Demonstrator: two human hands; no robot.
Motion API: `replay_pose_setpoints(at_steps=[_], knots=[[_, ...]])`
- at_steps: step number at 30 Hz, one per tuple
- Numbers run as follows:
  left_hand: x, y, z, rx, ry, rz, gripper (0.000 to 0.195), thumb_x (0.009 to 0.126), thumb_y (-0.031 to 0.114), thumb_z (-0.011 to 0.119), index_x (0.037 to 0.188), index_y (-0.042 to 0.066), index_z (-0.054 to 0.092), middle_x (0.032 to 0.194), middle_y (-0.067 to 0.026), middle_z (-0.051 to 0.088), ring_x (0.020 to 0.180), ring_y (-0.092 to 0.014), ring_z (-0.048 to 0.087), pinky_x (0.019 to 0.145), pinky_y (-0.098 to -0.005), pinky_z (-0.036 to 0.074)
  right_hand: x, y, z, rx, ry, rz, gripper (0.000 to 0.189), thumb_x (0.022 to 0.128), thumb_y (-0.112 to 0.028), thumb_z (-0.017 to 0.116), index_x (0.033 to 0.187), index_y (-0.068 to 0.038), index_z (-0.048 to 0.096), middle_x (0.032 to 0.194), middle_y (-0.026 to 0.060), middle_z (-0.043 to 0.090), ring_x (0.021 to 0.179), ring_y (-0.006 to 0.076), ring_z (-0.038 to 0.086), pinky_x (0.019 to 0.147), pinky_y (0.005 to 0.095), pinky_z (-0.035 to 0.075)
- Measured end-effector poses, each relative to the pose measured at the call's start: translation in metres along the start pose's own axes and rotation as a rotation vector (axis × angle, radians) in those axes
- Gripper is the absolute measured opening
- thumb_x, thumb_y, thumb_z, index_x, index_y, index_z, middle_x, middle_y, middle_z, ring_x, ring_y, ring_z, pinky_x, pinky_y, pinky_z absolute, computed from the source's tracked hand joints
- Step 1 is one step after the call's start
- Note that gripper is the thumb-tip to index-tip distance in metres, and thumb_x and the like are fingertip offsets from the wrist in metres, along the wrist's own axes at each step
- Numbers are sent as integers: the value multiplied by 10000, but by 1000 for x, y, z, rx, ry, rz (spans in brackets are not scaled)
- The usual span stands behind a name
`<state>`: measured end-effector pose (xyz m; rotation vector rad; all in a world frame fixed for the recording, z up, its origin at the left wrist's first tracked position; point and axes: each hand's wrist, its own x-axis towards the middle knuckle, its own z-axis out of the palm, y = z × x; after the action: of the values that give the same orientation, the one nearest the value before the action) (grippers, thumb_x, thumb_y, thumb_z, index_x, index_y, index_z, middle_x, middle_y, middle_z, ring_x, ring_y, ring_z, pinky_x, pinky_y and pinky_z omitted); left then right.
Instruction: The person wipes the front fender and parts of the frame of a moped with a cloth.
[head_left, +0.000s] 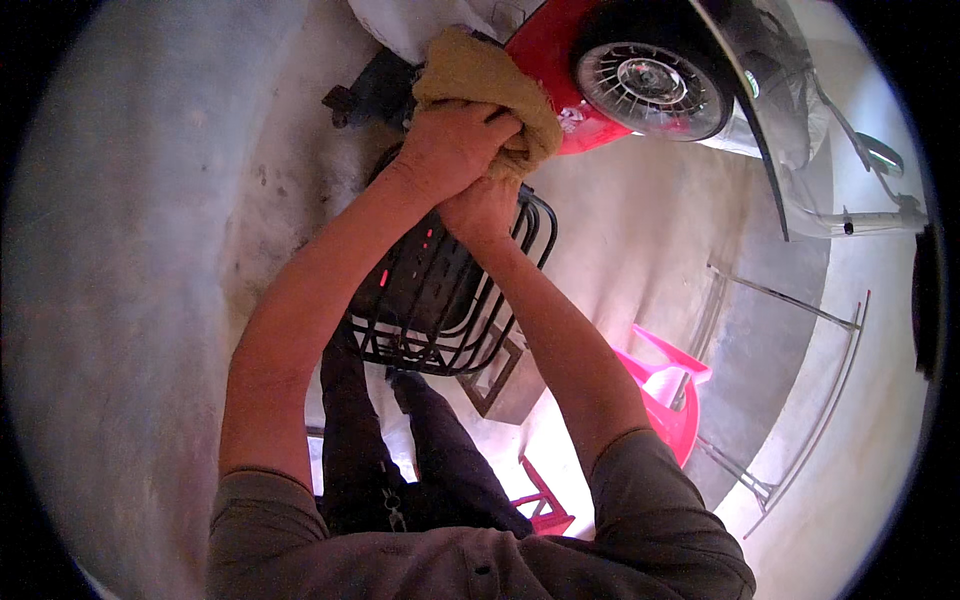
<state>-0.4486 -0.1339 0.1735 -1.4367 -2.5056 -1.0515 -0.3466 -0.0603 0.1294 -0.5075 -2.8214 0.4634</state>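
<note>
A mustard-brown cloth (480, 71) is bunched up in front of me at the top of the view. My left hand (454, 146) grips its lower side, with the fingers curled into the folds. Just below, close against the left, my right hand (484, 210) clasps the cloth's lower end; its fingers are mostly hidden. Under my wrists stands a black wire basket (457, 360). Inside it lies a dark, flat object (420, 277) with small red marks, partly covered by my arms.
Beyond the cloth, a red vehicle body (551, 56) carries a spoked wheel (649, 82). A curved clear panel (795, 150) and a mirror (879, 154) are at upper right. A pink plastic chair (675, 420), a red stool (551, 517) and a metal frame (814, 420) stand right. A wall (127, 300) rises left.
</note>
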Motion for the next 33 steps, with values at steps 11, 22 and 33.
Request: replay_pose_setpoints(at_steps=[11,22,33], knots=[[116,-8,-41,-639,559,-115,301,849,153,674,1117,29,613,1118,-248,641,1069,-484,585,910,-533,494,5,-13,-12,-20,-140,142,357,794,-210,625,1109,-46,656,1117,209,663,1119,434,567,979,550,386],[139,-35,-60,-590,-11,-159,368,971,219,601,1294,43,600,1290,-220,637,1181,-382,623,1021,-453,482,4,-12,-16,51,-36,52,448,720,-262,664,1102,-33,610,1038,182,601,1027,392,556,944,523,391],[186,-68,-51,-579,-73,26,428,991,255,592,1396,116,586,1343,-182,634,1255,-310,600,1120,-414,434,12,-26,-31,55,-56,149,373,754,-191,669,1096,-49,628,1071,172,626,1059,380,570,1007,496,386]])
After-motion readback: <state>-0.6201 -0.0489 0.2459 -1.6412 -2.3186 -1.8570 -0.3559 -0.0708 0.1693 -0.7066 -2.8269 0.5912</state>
